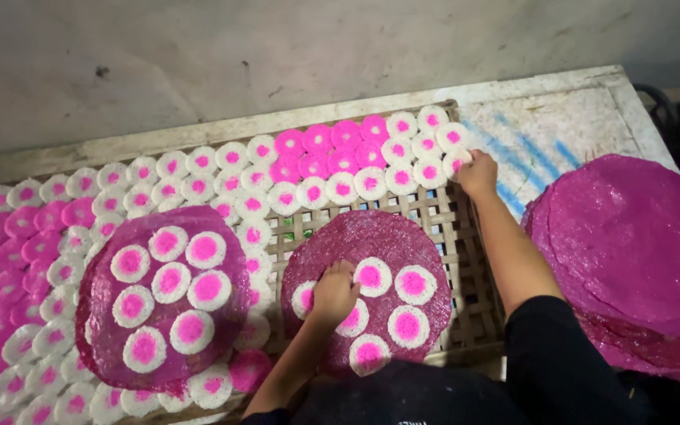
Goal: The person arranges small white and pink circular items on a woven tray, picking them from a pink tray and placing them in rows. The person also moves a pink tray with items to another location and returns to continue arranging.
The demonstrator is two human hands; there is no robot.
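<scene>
A woven bamboo tray (466, 260) on a pale bench (552, 118) carries rows of small round crackers, white with pink centres (340, 189), plus a few all-pink ones (332, 138) along its far edge. Two large magenta discs lie on the tray: the near-centre disc (379, 228) bears several small crackers, and the left hand (334, 293) rests on it, fingers bent down over a small cracker (305, 299) at its left edge; whether they grip it cannot be told. A second disc (230, 236), left of the first, carries eight small crackers. The right arm stretches to the tray's far right corner, where the right hand (478, 173) has its fingers curled onto a white-and-pink cracker (455, 163) there. A stack of large magenta discs (631, 252) sits on the bench, just right of the tray.
</scene>
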